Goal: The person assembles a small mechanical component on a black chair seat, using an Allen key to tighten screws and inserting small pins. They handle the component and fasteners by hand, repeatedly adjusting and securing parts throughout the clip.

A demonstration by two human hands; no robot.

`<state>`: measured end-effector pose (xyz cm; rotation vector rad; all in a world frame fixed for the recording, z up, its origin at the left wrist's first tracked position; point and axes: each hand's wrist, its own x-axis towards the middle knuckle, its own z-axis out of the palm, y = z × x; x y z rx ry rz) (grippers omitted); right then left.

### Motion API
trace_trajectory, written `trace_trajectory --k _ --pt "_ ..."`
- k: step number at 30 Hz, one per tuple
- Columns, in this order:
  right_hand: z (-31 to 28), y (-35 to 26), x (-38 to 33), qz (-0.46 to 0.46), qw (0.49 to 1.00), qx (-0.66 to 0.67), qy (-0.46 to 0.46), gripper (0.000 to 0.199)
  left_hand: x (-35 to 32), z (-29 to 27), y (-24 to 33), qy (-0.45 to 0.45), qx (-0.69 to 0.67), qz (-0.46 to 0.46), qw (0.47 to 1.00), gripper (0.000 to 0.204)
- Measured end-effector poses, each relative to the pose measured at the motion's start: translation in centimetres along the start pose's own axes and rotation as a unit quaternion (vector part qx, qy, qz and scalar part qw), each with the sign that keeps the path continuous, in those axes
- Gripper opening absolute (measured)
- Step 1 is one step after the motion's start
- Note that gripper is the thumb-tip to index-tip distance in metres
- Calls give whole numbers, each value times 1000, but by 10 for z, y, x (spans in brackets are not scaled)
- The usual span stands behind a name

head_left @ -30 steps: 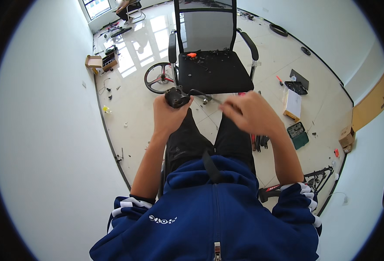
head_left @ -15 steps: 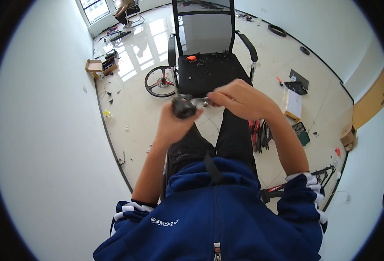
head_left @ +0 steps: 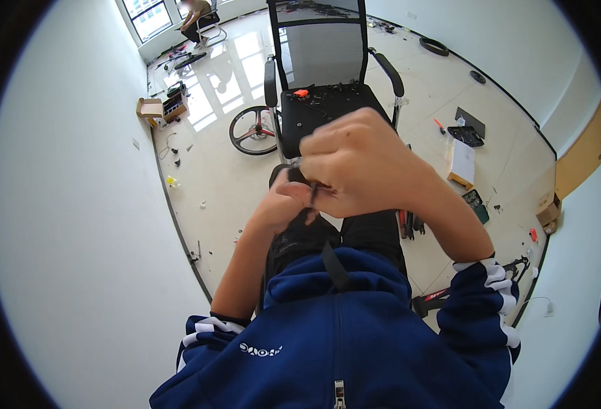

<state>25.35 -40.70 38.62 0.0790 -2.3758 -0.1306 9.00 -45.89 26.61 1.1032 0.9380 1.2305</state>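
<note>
My left hand [head_left: 271, 210] is closed around a dark rounded part [head_left: 292, 174], mostly hidden now behind my fingers and my right hand. Above and against it, my right hand [head_left: 358, 163] is curled into a grip. A thin dark metal tool [head_left: 314, 193] shows below its fingers, and its exact kind is too blurred to make out. Both hands are over my lap, just before the black mesh chair [head_left: 328, 112]. Small dark parts and an orange piece [head_left: 301, 93] lie on the chair's seat.
A spoked wheel [head_left: 253, 131] lies on the floor left of the chair. To the right are a white box [head_left: 461, 163], an opened black case [head_left: 465, 135] and a green case [head_left: 476, 204]. A bike frame [head_left: 433, 298] rests by my right elbow. Another person [head_left: 195, 19] sits far back left.
My right hand has swung inward and nearer, over my left hand, covering much of the dark part. My left hand has shifted slightly down and keeps its hold.
</note>
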Motion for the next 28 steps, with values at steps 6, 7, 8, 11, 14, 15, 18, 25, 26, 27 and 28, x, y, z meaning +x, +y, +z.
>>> trace_trajectory --k 6,7,8,11,14,15,18,25,26,27,28 --pt "24 4 7 110 947 260 -155 54 14 6 -20 -62 32 31 997 29" --pt "28 8 5 151 915 299 -225 55 19 2 -25 -33 76 30 996 30" --pt "35 16 0 116 925 311 -185 59 26 0 -27 -7 119 29 992 30" --pt "57 38 -3 208 922 284 -158 59 55 -9 -38 45 231 89 968 24" --pt "88 65 -3 335 883 272 -184 60 76 -22 -50 107 427 121 889 15" --pt "95 75 -8 390 859 273 -189 60 85 -23 -51 114 483 109 861 23" --pt "111 97 -26 555 745 329 -172 59 102 -29 -65 123 557 68 818 35" --pt "143 77 -70 424 869 255 -15 49 90 -42 -87 77 581 30 810 35" --pt "134 66 -70 402 884 237 26 48 85 -35 -81 86 531 85 839 36" --pt "128 55 -69 376 897 223 66 47 83 -35 -83 66 502 119 854 39" --pt "123 48 -67 348 908 208 105 46 83 -39 -84 45 471 151 868 43"
